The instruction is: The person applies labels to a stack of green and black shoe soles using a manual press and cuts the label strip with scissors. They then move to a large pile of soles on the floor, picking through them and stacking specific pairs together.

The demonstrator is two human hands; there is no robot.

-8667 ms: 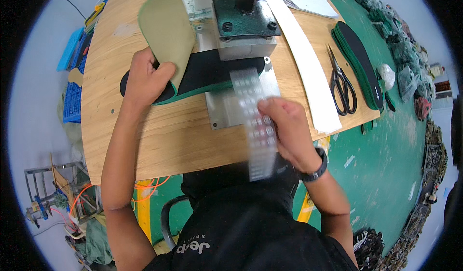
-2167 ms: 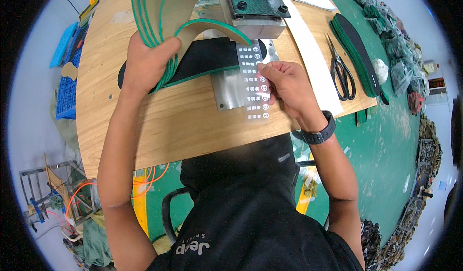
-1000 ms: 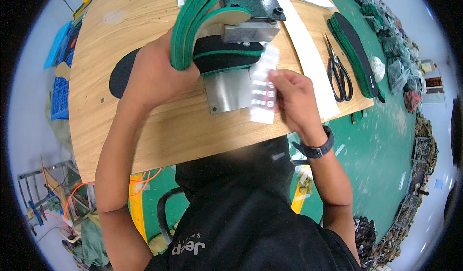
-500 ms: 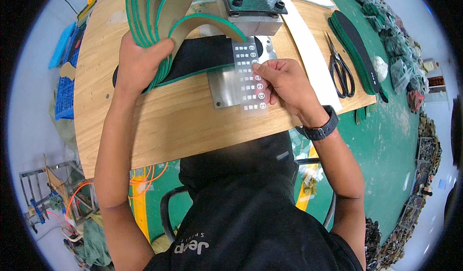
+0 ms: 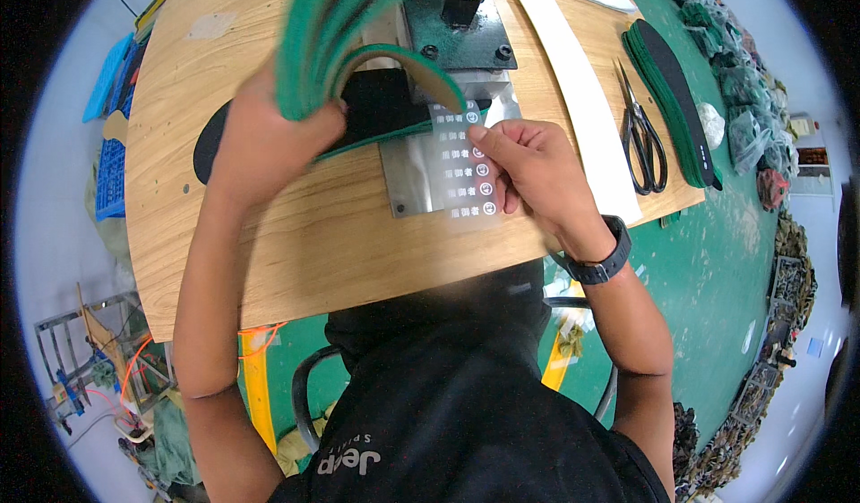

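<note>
My left hand [image 5: 273,149] is closed round a bundle of bent insoles [image 5: 309,51], tan-faced with green edges and blurred by motion. One of them curls away to the right, its tip over the far end of a clear transfer strip [image 5: 459,173] bearing rows of white print. My right hand [image 5: 537,167] pinches the strip's right edge between thumb and fingers. Beneath the bundle lies a black insole [image 5: 372,95], its right end near the press [image 5: 459,37]; my left hand covers part of it. A metal plate [image 5: 408,185] sits partly under the strip.
Black-handled scissors [image 5: 641,140] and a stack of black and green insoles [image 5: 672,100] lie on the right of the wooden table [image 5: 278,270]. A long white strip [image 5: 582,100] runs between press and scissors. Blue crates [image 5: 112,167] stand left; bagged goods [image 5: 743,91] line the floor at right.
My left hand and the bundle have risen off the black insole, uncovering more of its left end. The strip and my right hand have shifted slightly toward me. The whole view has moved a little.
</note>
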